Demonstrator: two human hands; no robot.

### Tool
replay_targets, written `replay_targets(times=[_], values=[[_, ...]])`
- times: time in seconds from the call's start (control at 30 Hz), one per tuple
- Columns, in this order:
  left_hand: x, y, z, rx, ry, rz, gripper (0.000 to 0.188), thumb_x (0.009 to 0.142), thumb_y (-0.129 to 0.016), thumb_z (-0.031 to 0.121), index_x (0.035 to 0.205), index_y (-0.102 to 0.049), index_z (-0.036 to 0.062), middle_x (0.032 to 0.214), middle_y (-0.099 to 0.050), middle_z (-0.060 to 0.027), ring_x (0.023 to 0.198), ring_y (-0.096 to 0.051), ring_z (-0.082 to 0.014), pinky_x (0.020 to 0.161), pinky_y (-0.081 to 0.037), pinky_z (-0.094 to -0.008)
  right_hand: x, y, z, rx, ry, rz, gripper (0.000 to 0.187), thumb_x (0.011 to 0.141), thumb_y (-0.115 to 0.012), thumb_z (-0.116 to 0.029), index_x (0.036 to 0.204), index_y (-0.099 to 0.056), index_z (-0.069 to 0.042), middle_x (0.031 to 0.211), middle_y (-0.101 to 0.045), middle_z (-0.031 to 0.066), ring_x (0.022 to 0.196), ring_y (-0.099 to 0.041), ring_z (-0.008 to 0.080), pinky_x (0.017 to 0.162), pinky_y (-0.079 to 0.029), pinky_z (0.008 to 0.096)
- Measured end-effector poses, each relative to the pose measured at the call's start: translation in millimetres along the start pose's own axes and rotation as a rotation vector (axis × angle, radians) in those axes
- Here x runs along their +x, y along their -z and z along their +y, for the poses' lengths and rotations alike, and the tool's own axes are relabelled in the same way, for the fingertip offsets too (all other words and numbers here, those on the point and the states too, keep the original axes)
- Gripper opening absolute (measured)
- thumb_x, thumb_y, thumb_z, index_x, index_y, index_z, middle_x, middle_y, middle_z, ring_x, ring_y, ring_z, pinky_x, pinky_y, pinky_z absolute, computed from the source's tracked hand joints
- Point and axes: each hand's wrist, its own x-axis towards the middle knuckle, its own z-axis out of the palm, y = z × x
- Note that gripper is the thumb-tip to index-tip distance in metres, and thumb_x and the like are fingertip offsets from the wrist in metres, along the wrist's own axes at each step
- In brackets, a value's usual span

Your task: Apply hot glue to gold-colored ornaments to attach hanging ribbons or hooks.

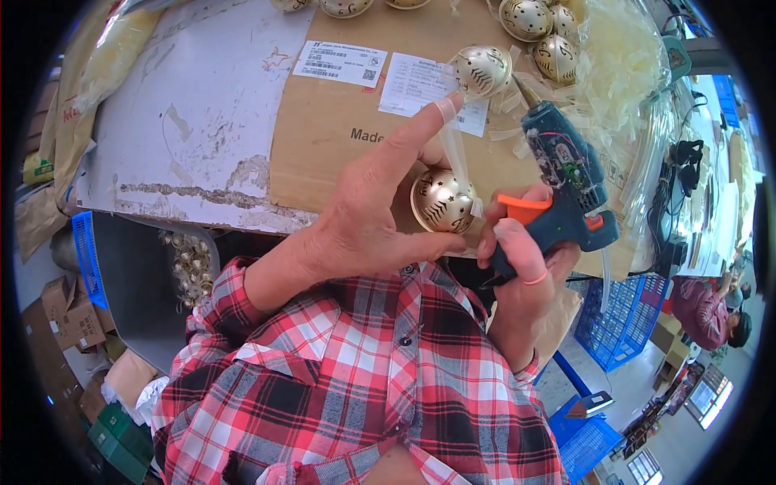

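My right hand [529, 267] is wrapped round the handle of a dark blue hot glue gun [566, 162] with an orange trigger. The gun's nozzle points up and away, close to a gold ball ornament [482, 71] lying on the cardboard. My left hand [368, 198] holds another gold ball ornament [440, 198], with cut-out stars and dark line patterns, between thumb and curled fingers. A pale sheer ribbon [457, 149] runs from this ball up to my left index fingertip, which is stretched toward the far ball. Part of the held ball is hidden by my fingers.
Flattened cardboard [323, 145] with paper labels covers part of the worn white table [186, 121]. More gold balls [556, 58] and a heap of pale ribbons [618, 89] lie at the far right. A grey bin [145, 283] stands below left; a blue crate [622, 319] stands below right.
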Motion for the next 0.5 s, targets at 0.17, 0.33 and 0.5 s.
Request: replay_targets(times=[0.17,0.33,0.5], values=[[-0.4,6.1,4.2,-0.013,0.067,-0.147,0.109,0.067,-0.087,0.003,0.149,-0.016,-0.0033,0.156,-0.018,-0.0242,0.112,-0.057,-0.0234,0.093,-0.052,-0.0363,2.8,3.9,1.9,-0.087,0.057,0.000,0.027,0.072,-0.066,-0.004,0.094,-0.050,0.002,0.098,-0.060,0.0226,0.053,-0.057,0.0145,0.050,-0.047,0.0251],[-0.9,6.1,0.3,0.051,-0.004,-0.135,0.108,0.066,-0.087,0.004,0.149,-0.018,-0.0033,0.154,-0.021,-0.0256,0.112,-0.057,-0.0233,0.092,-0.051,-0.0355,0.9,-3.2,8.2,-0.228,0.162,-0.016,0.024,0.073,-0.070,0.003,0.092,-0.054,0.002,0.089,-0.065,0.0184,0.057,-0.059,0.0126,0.054,-0.049,0.0243],[-2.1,5.4,1.8,0.061,0.028,-0.110,0.106,0.066,-0.087,0.003,0.148,-0.020,-0.0041,0.153,-0.025,-0.0266,0.110,-0.059,-0.0237,0.090,-0.052,-0.0344,0.7,2.8,15.0,-0.342,0.180,-0.032,0.031,0.074,-0.071,0.007,0.103,-0.059,0.005,0.087,-0.067,0.0136,0.072,-0.066,0.0154,0.069,-0.055,0.0275]])
